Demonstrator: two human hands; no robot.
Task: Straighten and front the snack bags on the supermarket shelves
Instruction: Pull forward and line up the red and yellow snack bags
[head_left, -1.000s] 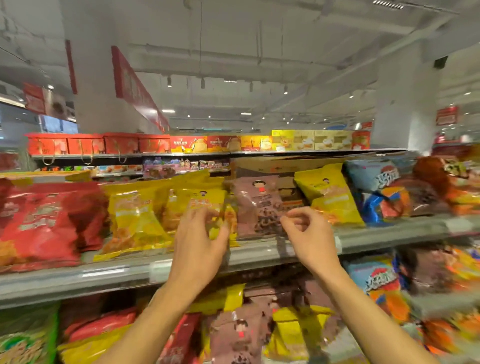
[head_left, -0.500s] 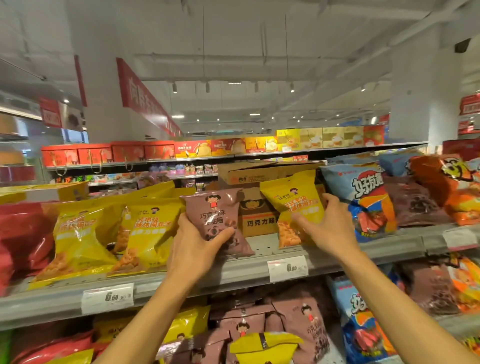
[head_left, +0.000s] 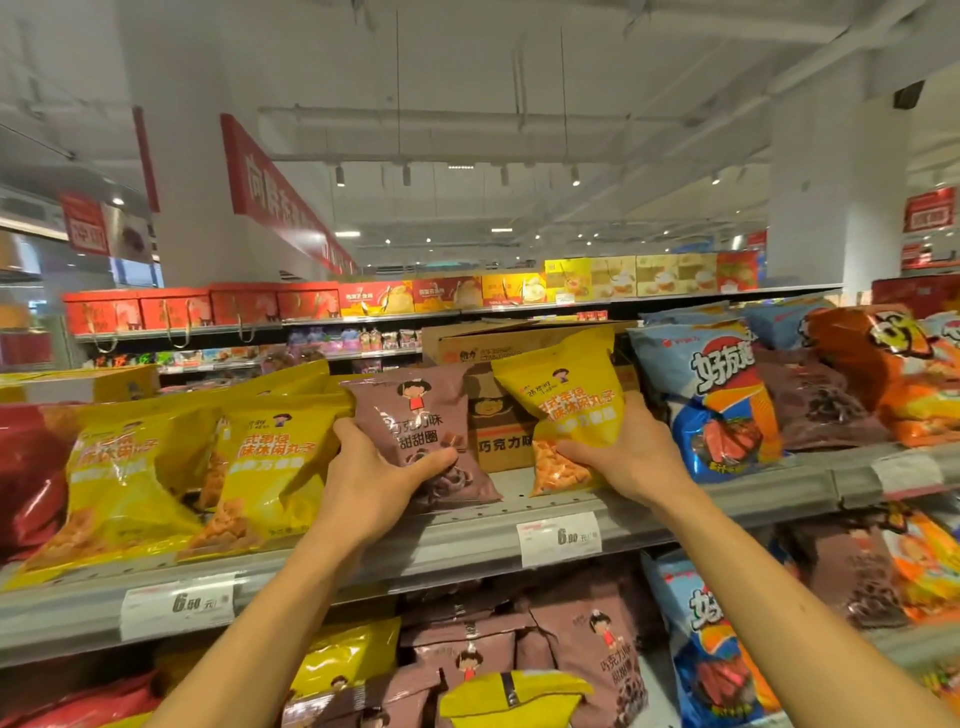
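Moved since earlier: brown snack bag (head_left: 422, 431) more upright, left hand (head_left: 375, 488) gripping lower edge; right hand (head_left: 626, 457) gripping yellow snack bag (head_left: 569, 410), both on upper shelf (head_left: 467, 540) before cardboard box (head_left: 498, 415).

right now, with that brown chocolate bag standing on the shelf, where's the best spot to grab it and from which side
Probably the lower half of the brown bag, approached from the front-left. It stands upright facing out, its base on the shelf, so a low hold steers it without crushing the puffed top. The left hand grips it there, thumb across the front. To its right is a cardboard box, to its left yellow bags.
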